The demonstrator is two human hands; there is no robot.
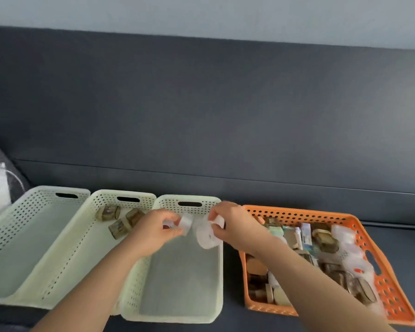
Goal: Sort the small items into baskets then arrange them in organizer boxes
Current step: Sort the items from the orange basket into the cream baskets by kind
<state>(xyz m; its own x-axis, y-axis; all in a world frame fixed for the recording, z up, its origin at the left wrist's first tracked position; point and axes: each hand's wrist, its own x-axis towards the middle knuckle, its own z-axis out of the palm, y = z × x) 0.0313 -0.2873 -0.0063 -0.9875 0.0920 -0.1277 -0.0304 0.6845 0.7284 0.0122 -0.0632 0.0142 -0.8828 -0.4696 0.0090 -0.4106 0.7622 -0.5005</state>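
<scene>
Pinching white items point(207, 236) over pale basket point(169, 198): left hand point(157, 232) one, right hand point(236, 226) other.

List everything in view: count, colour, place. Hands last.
left basket: one, pale green, far left
middle basket: one, pale green, second from left
blocks: three, brownish, far end of the middle basket
third basket: one, pale green, third from left
orange basket: one, orange, far right
mixed small items: many, assorted colours, in the orange basket
small white piece: one, translucent, pinched by the left hand
larger white piece: one, white, gripped by the right hand
surface: one, dark grey, under and behind the baskets
hands: two, bare, above the third basket's far end
</scene>
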